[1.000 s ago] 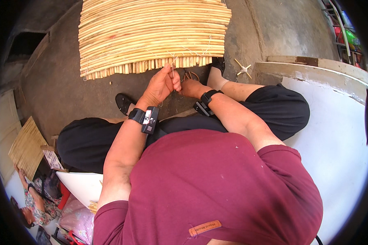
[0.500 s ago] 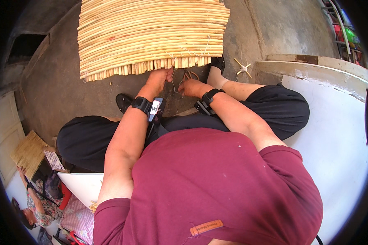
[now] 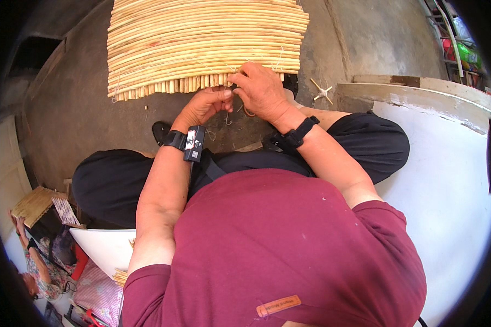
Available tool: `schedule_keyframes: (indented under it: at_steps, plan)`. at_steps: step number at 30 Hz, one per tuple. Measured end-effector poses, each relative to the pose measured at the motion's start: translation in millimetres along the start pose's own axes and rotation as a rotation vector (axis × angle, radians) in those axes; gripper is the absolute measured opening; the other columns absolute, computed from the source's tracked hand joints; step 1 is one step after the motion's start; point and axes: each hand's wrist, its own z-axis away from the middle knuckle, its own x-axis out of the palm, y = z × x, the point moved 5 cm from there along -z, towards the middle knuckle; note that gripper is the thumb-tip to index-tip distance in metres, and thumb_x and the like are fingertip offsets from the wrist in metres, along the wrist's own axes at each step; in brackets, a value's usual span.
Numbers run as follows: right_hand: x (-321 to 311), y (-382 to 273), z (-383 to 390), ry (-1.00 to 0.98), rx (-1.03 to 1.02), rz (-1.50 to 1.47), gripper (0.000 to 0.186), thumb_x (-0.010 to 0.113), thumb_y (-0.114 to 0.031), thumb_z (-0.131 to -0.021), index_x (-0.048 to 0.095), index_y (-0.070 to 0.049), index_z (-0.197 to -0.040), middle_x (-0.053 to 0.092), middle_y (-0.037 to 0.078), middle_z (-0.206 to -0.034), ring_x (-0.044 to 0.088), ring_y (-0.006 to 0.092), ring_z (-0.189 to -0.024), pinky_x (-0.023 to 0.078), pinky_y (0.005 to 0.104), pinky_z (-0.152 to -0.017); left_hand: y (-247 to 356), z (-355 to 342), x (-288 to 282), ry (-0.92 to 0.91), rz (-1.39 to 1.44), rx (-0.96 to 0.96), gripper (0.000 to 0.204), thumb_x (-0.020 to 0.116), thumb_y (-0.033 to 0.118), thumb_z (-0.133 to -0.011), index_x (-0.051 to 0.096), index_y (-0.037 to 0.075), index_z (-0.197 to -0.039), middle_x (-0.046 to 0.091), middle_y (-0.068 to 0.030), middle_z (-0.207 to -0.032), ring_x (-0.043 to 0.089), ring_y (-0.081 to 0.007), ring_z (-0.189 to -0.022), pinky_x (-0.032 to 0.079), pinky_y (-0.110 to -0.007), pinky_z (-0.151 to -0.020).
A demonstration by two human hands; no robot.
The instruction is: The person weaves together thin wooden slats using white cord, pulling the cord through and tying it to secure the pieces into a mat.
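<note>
A mat of pale, thin wooden sticks (image 3: 202,46) bound with string is in front of me, its uneven edge toward me. My left hand (image 3: 208,104) is just below that edge, thumb and forefinger pinched on a thin white string (image 3: 227,117) whose end hangs down. My right hand (image 3: 263,91) overlaps the edge, its fingertips closed beside the left ones at the string. An orange-brown loop (image 3: 249,113), looking like a scissors handle, shows under my right hand; the rest of it is hidden.
A small cross of sticks (image 3: 322,91) lies on the concrete floor by my right foot. A low ledge (image 3: 420,92) and a white surface (image 3: 442,158) are at my right. At lower left another person (image 3: 38,261) holds a similar mat (image 3: 33,204) near a white board (image 3: 101,248).
My right hand has risen from below the mat to its edge, next to my left hand. My left hand has turned, showing its thumb. The other person's arms have shifted.
</note>
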Motion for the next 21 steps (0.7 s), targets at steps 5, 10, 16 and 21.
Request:
schedule_keyframes:
  at_steps: [5, 10, 16, 21]
  plan:
    - [9.1, 4.6, 5.2, -0.030, -0.048, 0.058, 0.011, 0.068, -0.010, -0.070, 0.059, -0.011, -0.078, 0.052, 0.005, -0.077, 0.056, 0.0266, -0.076, 0.045, 0.0376, -0.063, 3.6, -0.9, 5.4, -0.056, 0.191, 0.064, 0.040, 0.044, 0.046, -0.096, 0.055, 0.007, -0.092, 0.046, -0.0011, -0.064, 0.047, -0.0151, -0.059, 0.043, -0.031, -0.059]
    - [1.7, 1.7, 9.0, -0.133, -0.107, -0.105, 0.010, 0.067, -0.008, -0.072, 0.058, -0.010, -0.078, 0.052, 0.005, -0.077, 0.055, 0.0250, -0.076, 0.044, 0.0343, -0.066, -0.7, -1.4, -2.6, 0.044, 0.166, 0.050, 0.047, 0.042, 0.055, -0.094, 0.052, 0.009, -0.089, 0.041, -0.0004, -0.059, 0.042, -0.0144, -0.053, 0.040, -0.031, -0.055]
    - [8.7, 26.5, 13.9, -0.134, 0.379, -0.881, 0.008, 0.063, -0.006, -0.077, 0.060, -0.009, -0.083, 0.052, 0.007, -0.080, 0.053, 0.0206, -0.072, 0.043, 0.0271, -0.067, -1.8, 0.7, -9.0, 0.167, 0.065, 0.080, 0.044, 0.048, 0.057, -0.091, 0.052, 0.013, -0.095, 0.037, 0.0023, -0.060, 0.038, -0.0113, -0.053, 0.037, -0.029, -0.054]
    - [0.8, -6.2, 8.7, -0.030, 0.036, 0.016, 0.012, 0.066, -0.012, -0.077, 0.060, -0.013, -0.088, 0.053, 0.004, -0.079, 0.057, 0.0244, -0.070, 0.047, 0.0337, -0.058, -1.9, 3.8, -4.8, 0.178, 0.100, 0.062, 0.044, 0.050, 0.057, -0.090, 0.053, 0.014, -0.094, 0.038, 0.0028, -0.059, 0.038, -0.0106, -0.053, 0.037, -0.028, -0.055]
